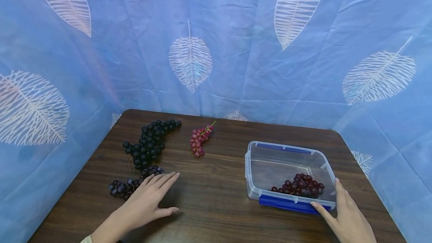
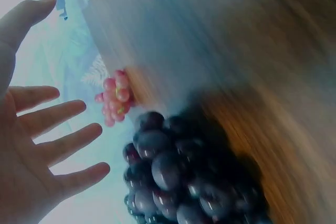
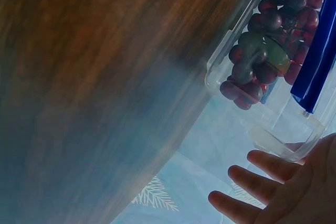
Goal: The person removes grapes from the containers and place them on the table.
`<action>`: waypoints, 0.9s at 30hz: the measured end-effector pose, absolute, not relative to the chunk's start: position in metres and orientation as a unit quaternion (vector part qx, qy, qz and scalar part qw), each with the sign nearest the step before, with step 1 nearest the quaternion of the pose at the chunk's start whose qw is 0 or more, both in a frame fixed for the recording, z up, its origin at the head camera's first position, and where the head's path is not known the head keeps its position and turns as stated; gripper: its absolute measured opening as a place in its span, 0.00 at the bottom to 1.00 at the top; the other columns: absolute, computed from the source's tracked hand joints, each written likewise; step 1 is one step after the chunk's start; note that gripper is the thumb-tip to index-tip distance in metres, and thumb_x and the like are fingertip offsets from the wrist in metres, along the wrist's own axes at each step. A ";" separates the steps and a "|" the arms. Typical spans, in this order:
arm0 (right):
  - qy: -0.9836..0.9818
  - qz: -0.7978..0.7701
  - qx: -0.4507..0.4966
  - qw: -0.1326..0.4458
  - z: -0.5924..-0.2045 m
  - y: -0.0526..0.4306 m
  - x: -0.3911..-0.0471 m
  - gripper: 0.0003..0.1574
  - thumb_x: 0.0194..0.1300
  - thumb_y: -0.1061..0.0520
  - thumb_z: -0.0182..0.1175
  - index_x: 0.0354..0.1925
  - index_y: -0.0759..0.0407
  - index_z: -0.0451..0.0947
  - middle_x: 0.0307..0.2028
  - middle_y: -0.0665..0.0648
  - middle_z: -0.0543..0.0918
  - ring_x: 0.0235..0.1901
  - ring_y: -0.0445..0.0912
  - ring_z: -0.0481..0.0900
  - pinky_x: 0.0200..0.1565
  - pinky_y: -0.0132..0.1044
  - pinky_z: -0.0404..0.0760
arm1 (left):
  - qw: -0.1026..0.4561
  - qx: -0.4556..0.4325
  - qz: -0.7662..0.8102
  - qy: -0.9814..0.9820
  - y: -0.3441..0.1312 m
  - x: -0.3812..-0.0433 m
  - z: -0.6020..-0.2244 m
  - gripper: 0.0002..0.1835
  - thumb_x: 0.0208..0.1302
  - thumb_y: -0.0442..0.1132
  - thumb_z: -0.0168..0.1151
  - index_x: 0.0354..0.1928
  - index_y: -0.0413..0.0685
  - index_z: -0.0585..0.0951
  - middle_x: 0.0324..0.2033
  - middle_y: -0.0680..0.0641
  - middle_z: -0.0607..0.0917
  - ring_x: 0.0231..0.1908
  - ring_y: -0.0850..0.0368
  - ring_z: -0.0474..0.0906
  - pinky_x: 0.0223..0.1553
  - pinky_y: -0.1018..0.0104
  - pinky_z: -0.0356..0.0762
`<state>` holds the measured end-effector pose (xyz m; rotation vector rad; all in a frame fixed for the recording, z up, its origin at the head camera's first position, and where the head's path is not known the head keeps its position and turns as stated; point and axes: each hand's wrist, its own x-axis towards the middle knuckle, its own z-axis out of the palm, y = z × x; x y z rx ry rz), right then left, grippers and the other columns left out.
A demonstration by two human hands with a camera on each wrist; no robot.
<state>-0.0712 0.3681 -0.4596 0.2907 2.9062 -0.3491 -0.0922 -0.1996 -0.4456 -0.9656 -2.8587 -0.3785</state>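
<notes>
My left hand (image 1: pixel 150 196) hovers with spread, nearly straight fingers over a bunch of dark purple grapes (image 1: pixel 118 188), partly covering it. In the left wrist view dark grapes (image 2: pixel 168 171) are beside the open palm, apart from the fingers. On the right is a clear plastic food container (image 1: pixel 266 166) without a lid on top, blue latches (image 1: pixel 287 203) along its front. Dark red grapes (image 1: pixel 305 186) lie inside. My right hand (image 1: pixel 351 213) touches its front right corner, thumb at the front edge, fingers extended along the right side. The right wrist view shows those fingers straight.
A long bunch of black grapes (image 1: pixel 148 147) lies at the back left of the brown wooden table (image 1: pixel 216 198). Right of it is a small bunch of pinkish-red grapes (image 1: pixel 200 140) with a green stem. Blue leaf-patterned cloth (image 1: pixel 229 48) surrounds the table's back and sides.
</notes>
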 end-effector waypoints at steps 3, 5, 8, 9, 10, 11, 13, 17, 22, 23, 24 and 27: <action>0.983 -0.118 0.101 0.102 -0.460 0.369 -0.071 0.82 0.71 0.17 0.49 0.78 0.78 0.20 0.70 0.93 0.48 0.68 0.87 0.51 0.62 0.81 0.62 | 0.040 -0.326 -0.130 -0.935 -0.190 -0.097 -0.447 0.46 0.68 0.61 0.70 0.79 0.43 0.68 0.70 0.41 0.78 0.66 0.41 0.78 0.62 0.34 0.77; 0.982 -0.119 0.101 0.103 -0.460 0.369 -0.071 0.82 0.71 0.17 0.49 0.78 0.77 0.20 0.70 0.93 0.48 0.68 0.87 0.51 0.62 0.81 0.62 | 0.034 -0.334 -0.134 -0.932 -0.182 -0.101 -0.447 0.45 0.69 0.61 0.69 0.79 0.43 0.68 0.70 0.41 0.78 0.66 0.41 0.78 0.62 0.33 0.76; 0.983 -0.118 0.101 0.102 -0.460 0.371 -0.070 0.82 0.71 0.17 0.49 0.78 0.77 0.20 0.69 0.93 0.49 0.68 0.87 0.51 0.62 0.81 0.63 | 0.017 -0.342 -0.136 -0.930 -0.166 -0.107 -0.447 0.45 0.70 0.62 0.67 0.79 0.43 0.67 0.71 0.41 0.77 0.67 0.41 0.77 0.64 0.33 0.75; 0.983 -0.117 0.100 0.101 -0.460 0.371 -0.069 0.82 0.71 0.17 0.49 0.78 0.77 0.20 0.69 0.93 0.49 0.67 0.87 0.52 0.61 0.81 0.63 | 0.011 -0.346 -0.136 -0.928 -0.161 -0.109 -0.447 0.45 0.71 0.62 0.67 0.79 0.43 0.67 0.71 0.41 0.77 0.67 0.41 0.77 0.65 0.33 0.74; 0.983 -0.116 0.101 0.100 -0.460 0.372 -0.069 0.82 0.71 0.17 0.49 0.78 0.77 0.20 0.69 0.93 0.49 0.67 0.87 0.52 0.61 0.81 0.63 | 0.002 -0.349 -0.134 -0.927 -0.155 -0.111 -0.447 0.45 0.71 0.63 0.66 0.79 0.43 0.67 0.71 0.41 0.77 0.68 0.41 0.76 0.65 0.33 0.74; 0.983 -0.115 0.101 0.099 -0.460 0.372 -0.069 0.82 0.71 0.17 0.49 0.78 0.77 0.20 0.69 0.94 0.49 0.67 0.87 0.52 0.61 0.81 0.64 | -0.007 -0.352 -0.134 -0.926 -0.149 -0.113 -0.446 0.45 0.71 0.63 0.66 0.80 0.44 0.66 0.72 0.42 0.76 0.68 0.41 0.76 0.66 0.33 0.73; 0.984 -0.116 0.099 0.097 -0.460 0.373 -0.069 0.82 0.71 0.17 0.49 0.78 0.77 0.20 0.69 0.94 0.49 0.67 0.87 0.53 0.61 0.81 0.64 | -0.018 -0.364 -0.131 -0.922 -0.138 -0.117 -0.446 0.45 0.72 0.64 0.65 0.80 0.44 0.66 0.73 0.42 0.75 0.69 0.41 0.75 0.66 0.33 0.73; 0.985 -0.119 0.091 0.089 -0.460 0.373 -0.068 0.81 0.71 0.18 0.50 0.78 0.77 0.20 0.69 0.94 0.49 0.67 0.87 0.53 0.60 0.81 0.64 | -0.030 -0.382 -0.128 -0.915 -0.118 -0.123 -0.441 0.45 0.72 0.64 0.64 0.80 0.45 0.66 0.74 0.43 0.74 0.70 0.42 0.74 0.68 0.34 0.72; 0.985 -0.122 0.090 0.083 -0.460 0.371 -0.068 0.81 0.71 0.18 0.50 0.78 0.77 0.21 0.69 0.94 0.49 0.67 0.87 0.53 0.60 0.81 0.64 | -0.021 -0.402 -0.113 -0.909 -0.096 -0.132 -0.432 0.45 0.73 0.67 0.62 0.81 0.48 0.66 0.74 0.45 0.74 0.71 0.44 0.73 0.69 0.38 0.72; 0.985 -0.123 0.091 0.084 -0.460 0.371 -0.069 0.82 0.71 0.18 0.50 0.78 0.77 0.21 0.69 0.93 0.49 0.67 0.87 0.54 0.60 0.81 0.64 | -0.021 -0.406 -0.107 -0.907 -0.091 -0.134 -0.430 0.45 0.73 0.67 0.61 0.81 0.48 0.65 0.74 0.45 0.74 0.71 0.45 0.73 0.70 0.39 0.72; 0.984 -0.125 0.092 0.086 -0.460 0.370 -0.069 0.82 0.71 0.18 0.50 0.78 0.77 0.20 0.69 0.93 0.49 0.67 0.87 0.53 0.60 0.81 0.64 | -0.021 -0.410 -0.101 -0.906 -0.088 -0.136 -0.428 0.44 0.73 0.67 0.60 0.81 0.48 0.65 0.74 0.46 0.74 0.71 0.45 0.73 0.70 0.40 0.72; 0.984 -0.128 0.092 0.087 -0.460 0.367 -0.071 0.83 0.70 0.17 0.50 0.79 0.77 0.21 0.70 0.93 0.49 0.67 0.87 0.53 0.61 0.81 0.64 | -0.028 -0.421 -0.089 -0.902 -0.076 -0.139 -0.423 0.44 0.74 0.67 0.59 0.81 0.48 0.65 0.75 0.47 0.74 0.71 0.46 0.73 0.71 0.42 0.71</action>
